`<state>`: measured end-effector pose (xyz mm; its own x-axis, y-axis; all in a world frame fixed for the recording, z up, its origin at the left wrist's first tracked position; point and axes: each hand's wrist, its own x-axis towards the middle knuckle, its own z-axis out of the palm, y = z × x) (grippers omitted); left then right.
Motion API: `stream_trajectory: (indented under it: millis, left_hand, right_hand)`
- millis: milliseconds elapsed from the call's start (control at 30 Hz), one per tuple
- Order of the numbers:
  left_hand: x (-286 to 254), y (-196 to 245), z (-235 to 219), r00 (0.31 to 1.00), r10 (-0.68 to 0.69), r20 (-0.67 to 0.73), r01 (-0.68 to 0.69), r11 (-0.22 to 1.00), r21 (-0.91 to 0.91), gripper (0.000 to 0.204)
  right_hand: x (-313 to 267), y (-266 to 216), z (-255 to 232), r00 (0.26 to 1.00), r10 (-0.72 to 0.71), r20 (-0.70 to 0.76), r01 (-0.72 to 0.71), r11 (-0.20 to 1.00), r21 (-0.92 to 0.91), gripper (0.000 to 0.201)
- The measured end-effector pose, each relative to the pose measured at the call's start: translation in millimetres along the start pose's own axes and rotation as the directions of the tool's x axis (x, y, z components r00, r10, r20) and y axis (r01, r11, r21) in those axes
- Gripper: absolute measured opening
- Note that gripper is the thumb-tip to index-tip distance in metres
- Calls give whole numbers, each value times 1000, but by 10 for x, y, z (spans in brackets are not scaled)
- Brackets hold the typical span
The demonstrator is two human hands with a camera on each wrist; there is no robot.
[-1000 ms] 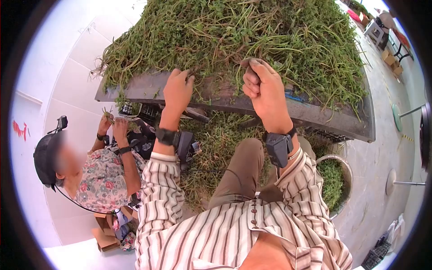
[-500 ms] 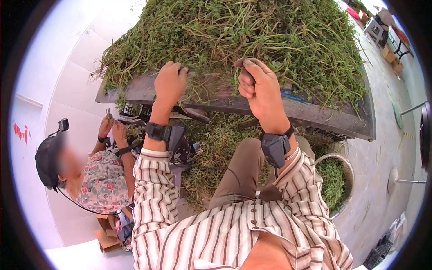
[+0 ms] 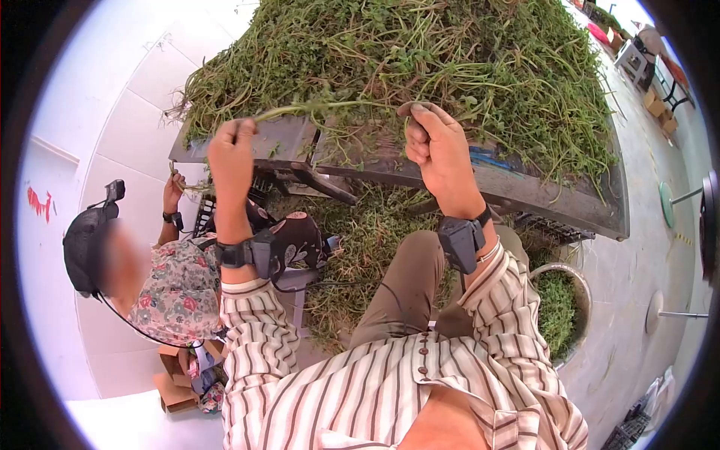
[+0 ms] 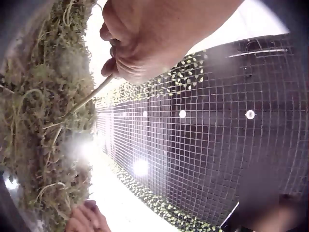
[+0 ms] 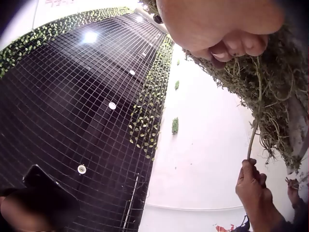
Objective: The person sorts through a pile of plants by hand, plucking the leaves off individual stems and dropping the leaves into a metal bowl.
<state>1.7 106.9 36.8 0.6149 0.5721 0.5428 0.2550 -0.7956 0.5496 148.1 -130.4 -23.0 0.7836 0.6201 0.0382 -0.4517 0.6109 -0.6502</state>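
Green stem [image 3: 322, 109] runs level between the two hands in the head view, above the near edge of the surface [image 3: 525, 191] that carries the big heap of greens [image 3: 420, 45]. The left hand [image 3: 231, 154] pinches the stem's outer end with its fingers curled round it, out past the corner of the surface, and the right hand [image 3: 439, 150] has its fingers closed round the other end, right at the edge of the heap. To my eye the stem is being drawn out of the tangle, so a steady pull along its own line, with the right hand kept close to the heap, should free it without snapping it. A metal bowl [image 3: 577, 281] with greens in it sits by the right knee, and a second person [image 3: 161, 277] in a flowered shirt sits at the left.

From the left wrist, the left hand [image 4: 154, 38] shows its fingers [image 4: 113, 53] folded tight on the pale stem [image 4: 89, 99], which slants down into the heap [image 4: 34, 121]. A grip this near the tip could slip; pinching a little further in looks safer.

From the right wrist, the right hand [image 5: 219, 26] has its fingertips [image 5: 253, 46] pressed together over the stem [image 5: 253, 133], which runs down to the left hand [image 5: 253, 186]; the heap [image 5: 280, 96] hangs just beside it
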Motion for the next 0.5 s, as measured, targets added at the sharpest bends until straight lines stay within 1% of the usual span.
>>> stream_trajectory:
  millis: [33,67,133,167,233,267,333,400,433,467,500]
  left_hand:
    - [72,-32,-68,999,2,-49,-3,1000,-19,23]
    - [128,-68,-132,999,4,-49,-5,1000,-20,23]
    - [252,-7,-280,978,-78,-193,58,993,-105,27]
    - [315,0,-340,978,-77,-193,57,993,-105,27]
    - [434,39,-459,923,-46,-383,0,993,-120,27]
    - [477,76,-548,925,-44,-378,-2,993,-120,27]
    - [528,180,-720,825,-192,-531,54,963,-265,25]
    - [641,95,-877,769,-185,-611,-69,928,-367,22]
    - [680,71,-948,771,-177,-611,-145,886,-440,21]
    - [679,22,-955,770,-173,-614,-147,888,-435,21]
    - [632,80,-915,770,-178,-613,-131,896,-424,20]
  right_hand:
    - [-1,0,12,1000,-1,0,1,1000,0,13]
    - [-6,1,28,1000,0,1,0,1000,4,13]
    - [-3,-2,30,1000,1,-1,0,1000,9,13]
    - [-1,0,23,1000,2,7,-2,1000,8,13]
    - [-3,9,28,1000,4,12,-4,1000,9,13]
    - [-7,11,41,1000,5,1,-5,1000,11,13]
    - [-11,4,23,1000,4,-13,-4,1000,14,13]
    - [-7,7,10,1000,2,24,-2,1000,2,13]
    - [-9,8,14,1000,2,26,-2,1000,6,13]
    - [-18,7,23,1000,8,18,-7,1000,-10,14]
    - [-23,12,36,1000,13,12,-12,1000,-25,14]
